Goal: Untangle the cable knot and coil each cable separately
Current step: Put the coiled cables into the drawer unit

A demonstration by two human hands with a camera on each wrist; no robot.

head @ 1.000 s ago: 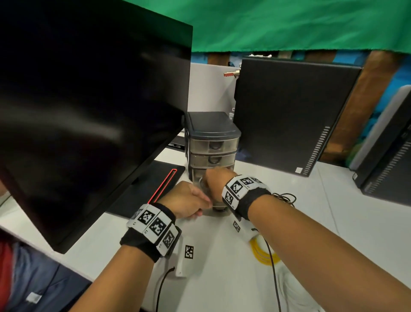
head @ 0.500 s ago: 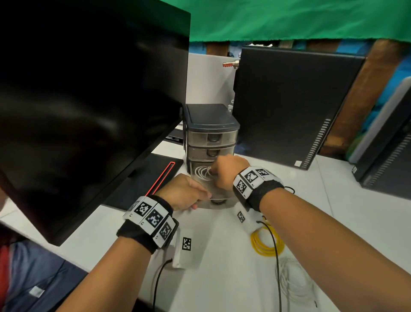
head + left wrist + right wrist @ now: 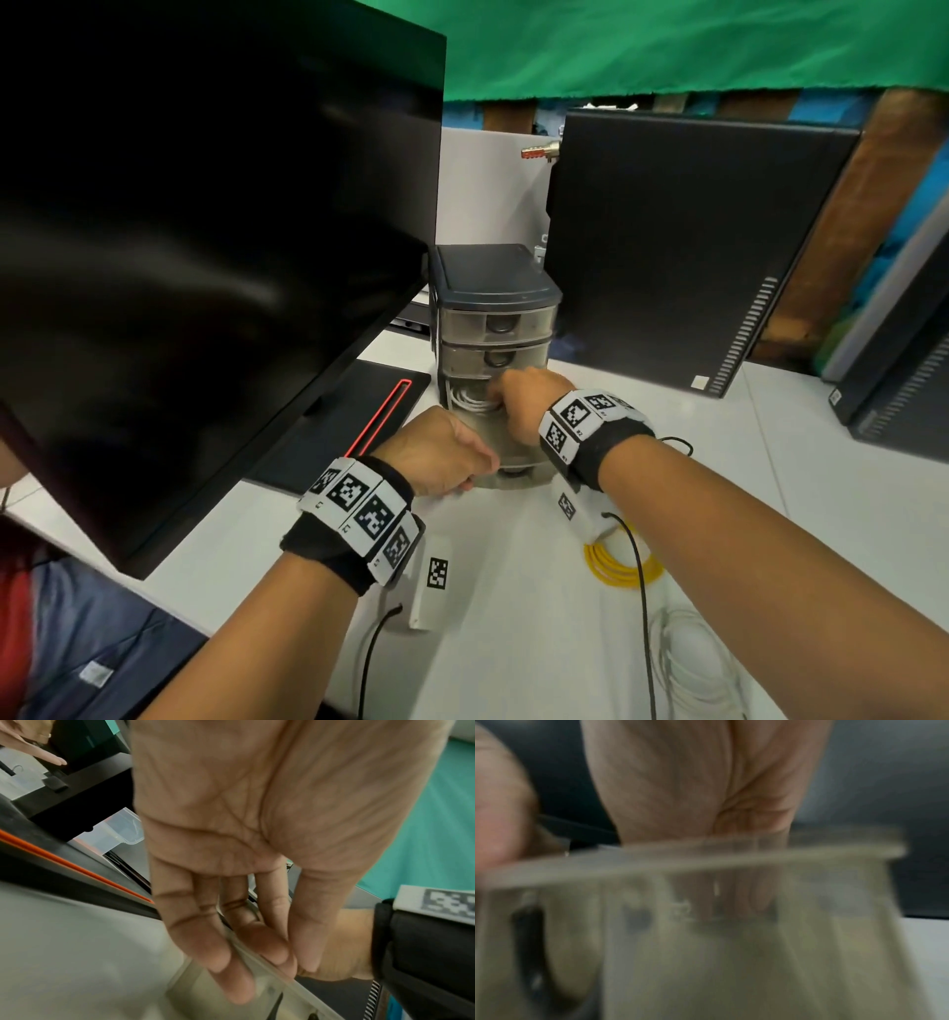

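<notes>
A white cable coil (image 3: pixel 470 403) lies in the pulled-out bottom drawer (image 3: pixel 513 455) of a small grey drawer unit (image 3: pixel 493 288). My right hand (image 3: pixel 495 398) reaches down into that drawer, its fingers (image 3: pixel 731 898) pointing straight down beside the coil, blurred behind the translucent drawer wall (image 3: pixel 706 858). My left hand (image 3: pixel 472 478) grips the drawer's front left corner, and its fingertips (image 3: pixel 257 953) pinch the clear rim (image 3: pixel 270 971). A yellow cable coil (image 3: pixel 616 565) and a loose white cable (image 3: pixel 688 663) lie on the white table to the right.
A large black monitor (image 3: pixel 205 231) overhangs the left side. A black computer tower (image 3: pixel 683 246) stands behind the drawer unit, with more towers (image 3: pixel 904 370) at the far right. A thin black cable loop (image 3: pixel 678 443) lies behind my right wrist.
My right hand has moved from the drawer's front deeper into it, and the white coil now shows inside. My left hand has stayed on the drawer's corner.
</notes>
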